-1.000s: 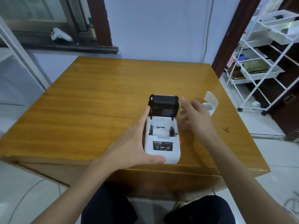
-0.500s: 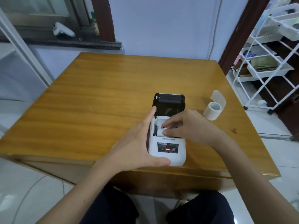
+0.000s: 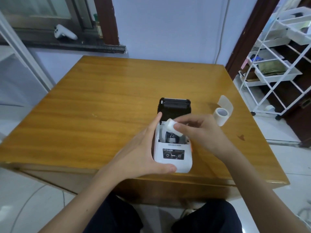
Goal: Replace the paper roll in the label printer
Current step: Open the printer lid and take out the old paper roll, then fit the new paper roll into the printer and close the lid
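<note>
A small white label printer (image 3: 173, 158) lies near the front edge of the wooden table (image 3: 101, 105), its black lid (image 3: 175, 105) swung open towards the far side. My left hand (image 3: 143, 148) grips the printer's left side, thumb on its front corner. My right hand (image 3: 200, 132) pinches a small white paper roll (image 3: 172, 126), tilted just above the open paper bay (image 3: 171, 137). A second, larger white roll (image 3: 221, 116) with a loose curled end stands on the table to the right of the printer.
A white wire trolley (image 3: 276, 71) with trays stands off the table's right side. A white controller (image 3: 64, 32) rests on the dark window sill at the back left. My legs show below the table's front edge.
My right hand came from beside the lid into the paper bay, closed on the small roll and lifted it out of the bay. My left hand kept its hold.
</note>
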